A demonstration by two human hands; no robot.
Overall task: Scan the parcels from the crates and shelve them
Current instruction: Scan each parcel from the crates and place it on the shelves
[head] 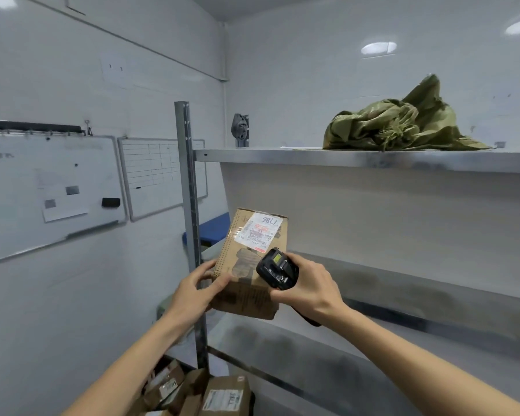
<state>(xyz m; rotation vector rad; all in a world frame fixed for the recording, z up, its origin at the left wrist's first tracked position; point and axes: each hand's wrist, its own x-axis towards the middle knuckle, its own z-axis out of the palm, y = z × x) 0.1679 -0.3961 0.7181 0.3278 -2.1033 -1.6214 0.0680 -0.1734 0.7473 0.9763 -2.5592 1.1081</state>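
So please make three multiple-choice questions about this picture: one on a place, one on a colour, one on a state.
1. Where does the crumpled sack lie?
A. top shelf
B. floor
C. whiteboard

2. What colour is the sack?
A. blue
B. olive green
C. red

3. What does the right hand do?
A. hangs open
B. grips a barcode scanner
C. presses the wall

Answers:
1 A: it rests on the top shelf.
2 B: its cloth is olive green.
3 B: its fingers curl round the black barcode scanner, beside the cardboard parcel that the left hand holds.
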